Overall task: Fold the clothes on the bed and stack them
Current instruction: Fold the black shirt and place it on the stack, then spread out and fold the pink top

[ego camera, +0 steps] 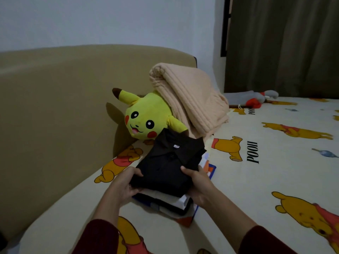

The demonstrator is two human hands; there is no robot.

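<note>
The bed [256, 180] carries a cartoon-bear sheet; a beige blanket [187, 99] leans over a yellow plush toy [145, 118]. In front lies a stack of folded clothes [170, 204] — on it a folded black shirt [170, 162], grasped by the left hand [124, 182] and right hand [198, 186] at its near corners.

Matt black cloth shirt [170, 162]; ribbed peach blanket [189, 99]; fuzzy plush toy [145, 118]
</note>
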